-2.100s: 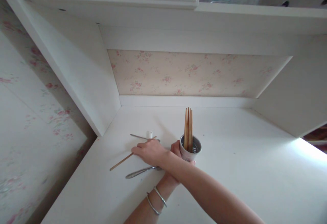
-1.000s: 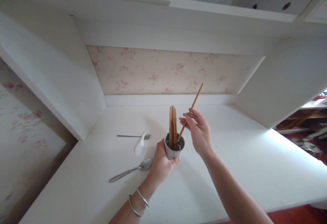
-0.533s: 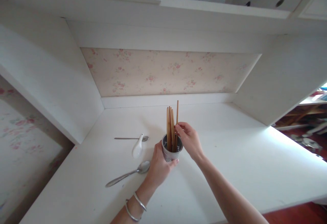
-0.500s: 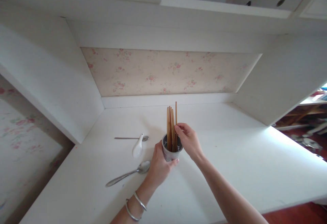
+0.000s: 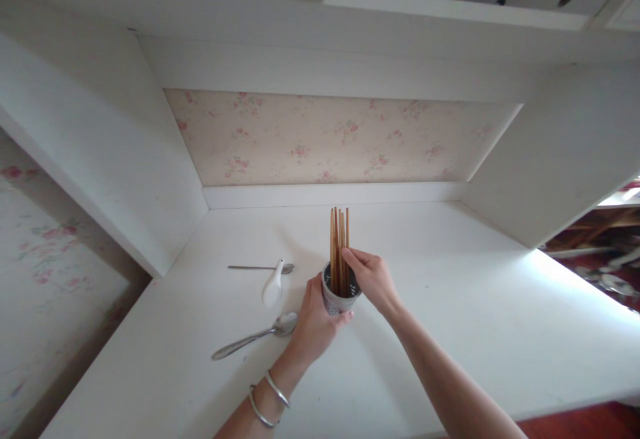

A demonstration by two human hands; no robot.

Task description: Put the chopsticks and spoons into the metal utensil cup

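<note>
My left hand (image 5: pixel 320 322) is wrapped round a grey perforated utensil holder (image 5: pixel 339 304), its thumb along the near side. Several wooden chopsticks (image 5: pixel 334 245) stand upright inside it. At the holder's right rim my right hand (image 5: pixel 373 279) pinches one chopstick (image 5: pixel 347 229) between thumb and fingertips; its lower end is down among the others. Left of the holder lie a white ceramic spoon (image 5: pixel 273 287), a thin long-handled metal spoon (image 5: pixel 253 267) partly under it, and a larger metal spoon (image 5: pixel 245 343), whose bowl is close to my left hand.
Everything rests on a white counter (image 5: pixel 450 305) inside a cabinet recess with side panels and floral wallpaper behind. Overhead, an open shelf (image 5: pixel 450 9) holds clear plastic-wrapped items and something red. To the right, past the panel, are cluttered shelves (image 5: pixel 595 252).
The chopstick in my right hand has gone down into the holder, its top now level with the others. My left hand keeps its grip. The view has shifted slightly.
</note>
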